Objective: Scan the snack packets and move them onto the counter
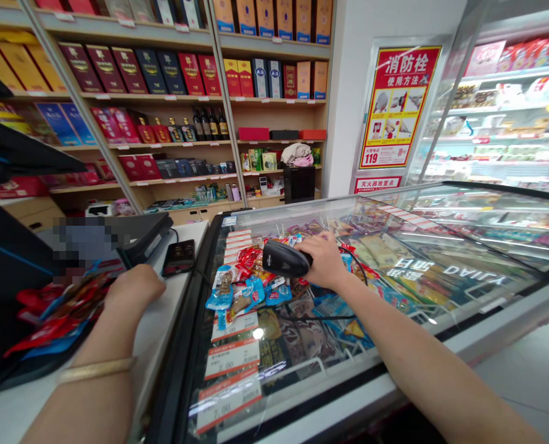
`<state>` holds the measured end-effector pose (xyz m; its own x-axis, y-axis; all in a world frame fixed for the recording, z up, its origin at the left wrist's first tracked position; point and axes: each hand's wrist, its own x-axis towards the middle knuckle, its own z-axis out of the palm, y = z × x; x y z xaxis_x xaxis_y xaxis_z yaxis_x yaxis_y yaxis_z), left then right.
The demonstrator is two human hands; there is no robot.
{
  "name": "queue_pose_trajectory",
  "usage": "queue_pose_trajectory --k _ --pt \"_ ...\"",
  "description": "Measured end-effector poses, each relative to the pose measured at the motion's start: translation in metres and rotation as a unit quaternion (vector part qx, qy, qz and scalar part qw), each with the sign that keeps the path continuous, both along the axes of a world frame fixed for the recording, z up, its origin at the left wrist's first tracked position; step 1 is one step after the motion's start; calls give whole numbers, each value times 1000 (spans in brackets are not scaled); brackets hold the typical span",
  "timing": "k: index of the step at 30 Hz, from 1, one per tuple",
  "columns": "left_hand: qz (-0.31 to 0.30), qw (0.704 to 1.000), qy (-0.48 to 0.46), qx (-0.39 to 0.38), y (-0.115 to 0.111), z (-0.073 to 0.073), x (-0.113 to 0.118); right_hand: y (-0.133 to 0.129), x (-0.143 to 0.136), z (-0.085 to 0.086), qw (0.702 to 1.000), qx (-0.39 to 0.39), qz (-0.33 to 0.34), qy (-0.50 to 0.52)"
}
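My right hand (325,259) grips a black handheld barcode scanner (286,258) above the freezer's glass top. Its head points left, over a pile of small snack packets (242,293) in red and blue wrappers. On the left, my left hand (136,290) is curled closed over the white counter (156,333), with a gold bangle (96,371) on that wrist. Its fingers are mostly hidden. Right beside it lies a heap of red and blue snack packets (61,308). A dark phone (179,257) rests on the counter just past that hand.
A glass-topped chest freezer (395,246) stretches to the right, with price labels (231,357) along its left side. The scanner's cable (311,318) loops across the glass. Dark checkout equipment (10,277) stands at left. Shelves of boxed goods (163,71) line the back wall.
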<state>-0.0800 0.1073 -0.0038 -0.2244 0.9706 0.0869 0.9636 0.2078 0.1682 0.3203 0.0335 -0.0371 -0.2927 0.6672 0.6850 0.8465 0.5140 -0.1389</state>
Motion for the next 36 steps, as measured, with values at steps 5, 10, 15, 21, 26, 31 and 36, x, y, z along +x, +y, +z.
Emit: queue_pose_trajectory --k 5,10,15,21,26,31,36 --pt "35 996 54 -58 -11 18 18 -1 0 1 1000 -4 -3 -13" --pt "25 923 -358 136 -25 23 43 -3 0 3 1000 1 -8 -13" --pt "-53 607 -788 81 -37 25 74 -6 -1 5 1000 15 -10 -11" --pt "-33 379 -922 -75 -40 15 89 -12 -7 8 999 29 14 4" --pt "-15 371 -922 -111 -42 6 101 -16 -12 12 999 36 23 3" --pt "-5 381 -916 -127 -48 5 109 -16 -14 12 999 30 25 -2" --pt "-11 383 -911 -149 -50 3 110 -16 -15 11 999 22 19 -13"
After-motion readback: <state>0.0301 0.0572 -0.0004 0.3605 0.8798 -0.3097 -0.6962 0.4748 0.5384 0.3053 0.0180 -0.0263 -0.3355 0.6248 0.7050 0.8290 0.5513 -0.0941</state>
